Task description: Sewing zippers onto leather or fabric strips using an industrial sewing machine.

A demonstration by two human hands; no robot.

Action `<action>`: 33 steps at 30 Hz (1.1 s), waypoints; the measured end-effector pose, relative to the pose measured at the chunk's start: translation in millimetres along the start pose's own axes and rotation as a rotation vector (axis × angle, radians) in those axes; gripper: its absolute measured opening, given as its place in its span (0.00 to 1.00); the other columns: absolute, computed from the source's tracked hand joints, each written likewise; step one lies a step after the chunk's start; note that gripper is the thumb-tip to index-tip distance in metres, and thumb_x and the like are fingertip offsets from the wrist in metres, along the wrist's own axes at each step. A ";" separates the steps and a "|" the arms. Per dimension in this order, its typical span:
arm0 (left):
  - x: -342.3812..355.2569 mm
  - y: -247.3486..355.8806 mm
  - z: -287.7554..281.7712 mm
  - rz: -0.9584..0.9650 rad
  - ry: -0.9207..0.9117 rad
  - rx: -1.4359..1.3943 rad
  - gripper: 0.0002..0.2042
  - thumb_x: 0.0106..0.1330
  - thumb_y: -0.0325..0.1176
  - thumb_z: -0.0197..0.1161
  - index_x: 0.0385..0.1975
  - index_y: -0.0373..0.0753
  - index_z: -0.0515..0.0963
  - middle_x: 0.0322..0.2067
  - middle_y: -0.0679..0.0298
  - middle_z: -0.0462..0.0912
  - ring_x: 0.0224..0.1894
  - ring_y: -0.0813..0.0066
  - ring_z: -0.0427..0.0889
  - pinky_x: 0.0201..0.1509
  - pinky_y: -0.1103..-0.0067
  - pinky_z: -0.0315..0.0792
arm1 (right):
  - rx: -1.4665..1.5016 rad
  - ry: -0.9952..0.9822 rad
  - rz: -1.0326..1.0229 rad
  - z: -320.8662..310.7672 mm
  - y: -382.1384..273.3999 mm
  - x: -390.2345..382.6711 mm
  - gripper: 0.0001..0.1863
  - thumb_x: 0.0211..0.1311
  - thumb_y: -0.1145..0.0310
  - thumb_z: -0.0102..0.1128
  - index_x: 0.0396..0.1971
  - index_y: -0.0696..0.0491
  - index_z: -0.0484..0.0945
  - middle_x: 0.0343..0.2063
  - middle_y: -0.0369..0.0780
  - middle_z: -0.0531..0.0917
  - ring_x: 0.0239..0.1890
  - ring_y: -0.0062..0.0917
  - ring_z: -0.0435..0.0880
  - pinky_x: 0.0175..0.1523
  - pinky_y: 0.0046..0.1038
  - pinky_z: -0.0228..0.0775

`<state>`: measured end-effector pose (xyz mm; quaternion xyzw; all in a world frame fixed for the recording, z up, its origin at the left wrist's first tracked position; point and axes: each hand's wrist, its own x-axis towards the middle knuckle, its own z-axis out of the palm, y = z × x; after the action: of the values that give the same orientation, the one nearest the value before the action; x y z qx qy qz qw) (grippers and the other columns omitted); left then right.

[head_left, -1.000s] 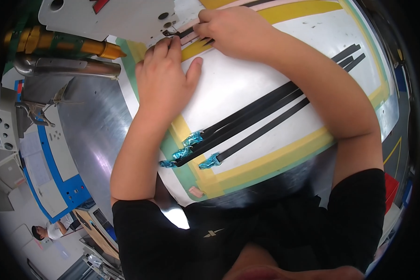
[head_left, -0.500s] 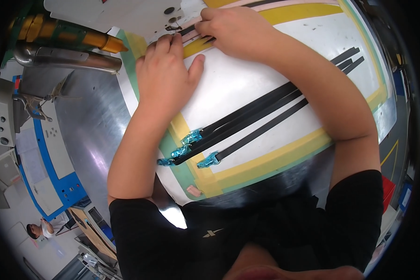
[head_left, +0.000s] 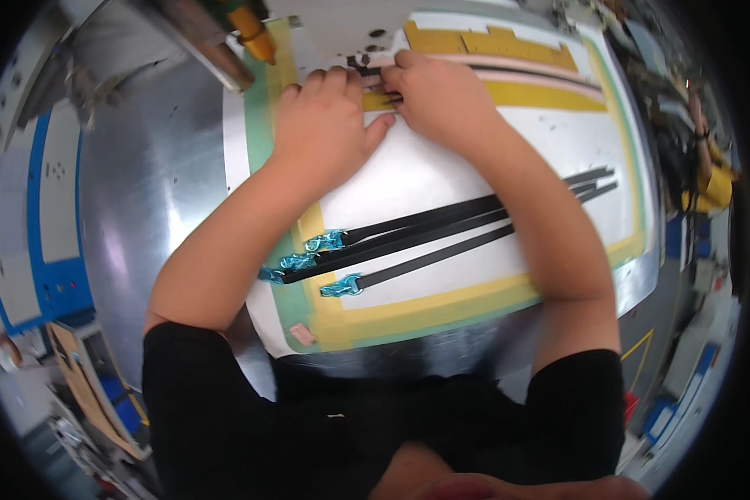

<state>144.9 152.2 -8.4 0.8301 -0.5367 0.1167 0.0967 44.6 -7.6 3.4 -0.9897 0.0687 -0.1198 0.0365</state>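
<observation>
Fingers (head_left: 394, 76) of right hand (head_left: 442, 100) bunched at black strap (head_left: 370, 72), grip unclear; left hand (head_left: 321, 129) loosely spread; possible skew from uneven pressure.

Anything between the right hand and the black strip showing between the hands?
Nothing visible. The right hand is right at the black strip, exact contact hidden; the straps with blue-wrapped ends lie nearer the body.

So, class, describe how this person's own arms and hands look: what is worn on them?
The left hand and right hand wear no gloves; no watch shows. Both forearms are uncovered. The short sleeves are plain black, matching the shirt.
</observation>
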 end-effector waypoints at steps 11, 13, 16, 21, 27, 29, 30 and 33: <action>-11.3 1.0 7.9 -0.008 0.072 -0.016 0.28 0.69 0.54 0.63 0.55 0.34 0.80 0.49 0.56 0.81 0.56 0.60 0.78 0.60 0.66 0.68 | -0.049 -0.117 0.076 -15.3 20.6 -7.5 0.18 0.65 0.73 0.54 0.50 0.44 0.88 0.44 0.39 0.85 0.48 0.37 0.87 0.52 0.38 0.79; -9.7 4.2 7.3 -0.005 0.086 0.034 0.28 0.70 0.54 0.61 0.55 0.34 0.80 0.49 0.57 0.81 0.56 0.61 0.78 0.61 0.66 0.67 | -0.079 -0.145 0.106 -22.6 36.0 -17.4 0.20 0.67 0.73 0.52 0.53 0.42 0.87 0.46 0.39 0.84 0.50 0.36 0.86 0.54 0.37 0.78; -9.9 6.0 4.2 -0.013 0.024 0.045 0.27 0.72 0.55 0.59 0.57 0.36 0.79 0.50 0.56 0.81 0.57 0.61 0.77 0.62 0.66 0.67 | -0.076 -0.151 0.213 -25.8 46.4 -30.0 0.21 0.67 0.75 0.52 0.54 0.42 0.87 0.48 0.38 0.84 0.53 0.35 0.85 0.56 0.36 0.77; -10.1 6.6 3.7 0.003 0.040 0.070 0.26 0.73 0.54 0.57 0.59 0.39 0.79 0.53 0.54 0.79 0.59 0.60 0.76 0.63 0.65 0.65 | -0.068 -0.091 0.207 -20.3 42.5 -31.8 0.22 0.66 0.77 0.51 0.55 0.44 0.86 0.50 0.37 0.84 0.54 0.35 0.85 0.58 0.36 0.78; -2.4 18.1 -6.9 -0.002 -0.061 0.097 0.25 0.71 0.53 0.59 0.58 0.40 0.79 0.54 0.54 0.79 0.60 0.59 0.76 0.63 0.65 0.65 | -0.074 -0.076 0.187 -18.0 40.0 -31.5 0.22 0.66 0.76 0.52 0.54 0.44 0.86 0.50 0.37 0.84 0.53 0.35 0.85 0.58 0.36 0.78; 2.7 26.8 -6.5 -0.011 -0.102 0.093 0.25 0.71 0.53 0.59 0.57 0.40 0.80 0.54 0.54 0.80 0.60 0.59 0.76 0.64 0.66 0.65 | -0.069 -0.078 0.184 -20.9 36.9 -31.4 0.22 0.66 0.76 0.51 0.55 0.44 0.86 0.50 0.37 0.84 0.53 0.35 0.85 0.58 0.36 0.78; 3.8 31.4 -4.7 -0.033 -0.085 0.077 0.25 0.71 0.54 0.59 0.57 0.40 0.80 0.54 0.53 0.80 0.60 0.59 0.76 0.64 0.65 0.66 | -0.064 -0.081 0.185 -22.0 35.5 -32.3 0.23 0.65 0.76 0.51 0.55 0.43 0.86 0.51 0.38 0.84 0.54 0.35 0.85 0.58 0.36 0.78; 5.7 40.7 -4.9 -0.077 -0.078 0.072 0.26 0.70 0.54 0.60 0.57 0.40 0.79 0.55 0.53 0.80 0.60 0.58 0.76 0.64 0.64 0.66 | -0.061 -0.081 0.150 -21.5 36.9 -31.7 0.23 0.65 0.76 0.51 0.56 0.42 0.86 0.51 0.38 0.84 0.54 0.35 0.85 0.58 0.36 0.78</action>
<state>109.5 132.2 -0.6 0.8569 -0.5033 0.0997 0.0500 4.2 -40.6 13.5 -0.9865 0.1447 -0.0746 0.0177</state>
